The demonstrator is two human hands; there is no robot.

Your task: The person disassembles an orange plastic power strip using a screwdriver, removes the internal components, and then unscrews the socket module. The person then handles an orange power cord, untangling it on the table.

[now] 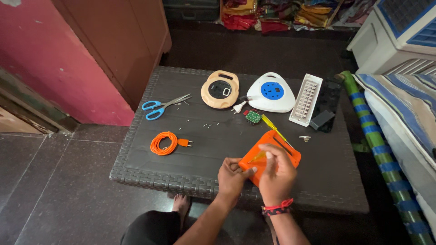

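Two hands together on an orange casing [271, 154] at the near table edge.
Left hand [232, 176] gripping the near-left corner, right hand [276, 174] closed on a tool over the middle; long axis slanting away to the right, right hand nearer.

Blue-handled scissors [160, 107] lie near the table's [181, 168] left edge, a coiled orange cord [164, 143] below them; a tan cable reel [220, 89] sits beside a white-and-blue socket box [271, 92].

The flat orange plastic casing [272, 152] lies tilted near the table's front edge, partly covered.
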